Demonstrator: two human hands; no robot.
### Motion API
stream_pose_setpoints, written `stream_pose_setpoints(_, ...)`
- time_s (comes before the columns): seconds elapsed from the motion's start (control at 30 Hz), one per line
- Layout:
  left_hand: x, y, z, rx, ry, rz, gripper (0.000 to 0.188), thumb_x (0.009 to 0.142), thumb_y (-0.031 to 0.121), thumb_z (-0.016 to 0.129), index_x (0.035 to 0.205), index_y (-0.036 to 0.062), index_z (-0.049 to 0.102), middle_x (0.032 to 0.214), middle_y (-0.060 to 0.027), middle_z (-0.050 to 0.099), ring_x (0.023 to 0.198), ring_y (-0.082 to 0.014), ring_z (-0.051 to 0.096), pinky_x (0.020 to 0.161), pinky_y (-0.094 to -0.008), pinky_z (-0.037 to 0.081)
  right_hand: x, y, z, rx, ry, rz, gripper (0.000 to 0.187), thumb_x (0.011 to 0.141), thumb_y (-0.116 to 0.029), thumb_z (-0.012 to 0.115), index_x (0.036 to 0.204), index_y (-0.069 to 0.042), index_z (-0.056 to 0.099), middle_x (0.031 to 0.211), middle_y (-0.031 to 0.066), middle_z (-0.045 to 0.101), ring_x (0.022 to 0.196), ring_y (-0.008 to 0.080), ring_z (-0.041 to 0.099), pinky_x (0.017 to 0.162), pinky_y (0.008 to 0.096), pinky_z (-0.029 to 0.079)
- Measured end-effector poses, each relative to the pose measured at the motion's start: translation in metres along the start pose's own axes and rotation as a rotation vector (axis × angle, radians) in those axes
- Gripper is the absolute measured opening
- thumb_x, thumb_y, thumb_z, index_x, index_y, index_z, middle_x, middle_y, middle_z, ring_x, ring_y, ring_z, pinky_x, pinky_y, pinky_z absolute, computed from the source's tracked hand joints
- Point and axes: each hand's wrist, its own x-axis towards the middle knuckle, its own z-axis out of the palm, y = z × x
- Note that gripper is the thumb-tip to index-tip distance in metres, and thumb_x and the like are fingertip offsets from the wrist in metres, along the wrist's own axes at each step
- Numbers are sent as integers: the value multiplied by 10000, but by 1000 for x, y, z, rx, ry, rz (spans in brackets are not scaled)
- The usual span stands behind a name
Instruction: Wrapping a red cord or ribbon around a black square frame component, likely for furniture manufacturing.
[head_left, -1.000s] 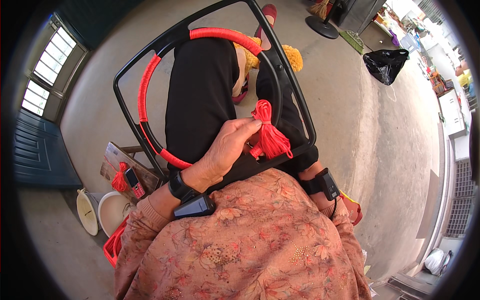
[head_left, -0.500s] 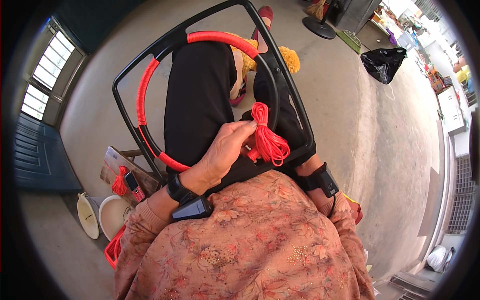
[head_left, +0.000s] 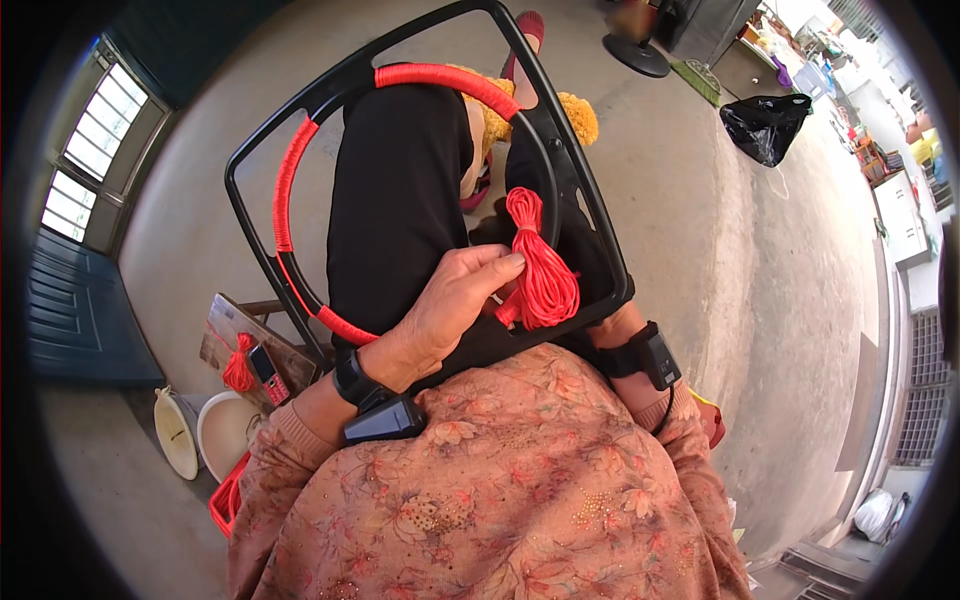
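Observation:
A black metal frame point(head_left: 598, 200) with a round inner ring lies across my lap. Red cord wrapping point(head_left: 291, 185) covers stretches of that ring, with bare black between them. My left hand point(head_left: 455, 300) reaches over the ring's near side, its thumb and fingers closed on a looped bundle of red cord point(head_left: 549, 285). The bundle is cinched near its upper end and lies by the ring's right side. My right hand point(head_left: 612, 327) goes under the frame's near right corner; only the part near the wrist shows, and its fingers are hidden.
On a wooden stool point(head_left: 228, 318) at the left sit a red cord bundle point(head_left: 239, 372) and a red phone point(head_left: 270, 375). Pale buckets point(head_left: 176, 432) and a red basket point(head_left: 226, 505) stand close by. Farther right are a black plastic bag point(head_left: 766, 128) and a round black stand base point(head_left: 640, 57).
The bundle's tied upper end has moved up, and its loops look more stretched out. My left thumb has shifted slightly down and right; my right wrist has shifted a little left.

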Motion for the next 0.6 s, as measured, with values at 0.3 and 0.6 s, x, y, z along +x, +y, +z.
stream_pose_setpoints(0.3, -2, 6, 7, -70, 35, -46, 296, 993, 247, 454, 1048, 15, 631, 897, -46, 667, 770, -87, 619, 694, -254, 514, -11, 2, -1, 12, 122, -71, 310, 972, -248, 504, 1178, -20, 547, 1127, 103, 615, 858, 185, 653, 727, 344, 553)
stream_pose_setpoints(0.6, 4, 2, -2, -76, -110, -84, 340, 995, 253, 441, 1010, -29, 631, 838, -111, 676, 713, -149, 641, 653, -272, 526, -38, -39, -29, -209, 485, -281, 210, 950, -136, 520, 1131, -32, 538, 1032, 81, 623, 741, 178, 651, 668, 335, 554)
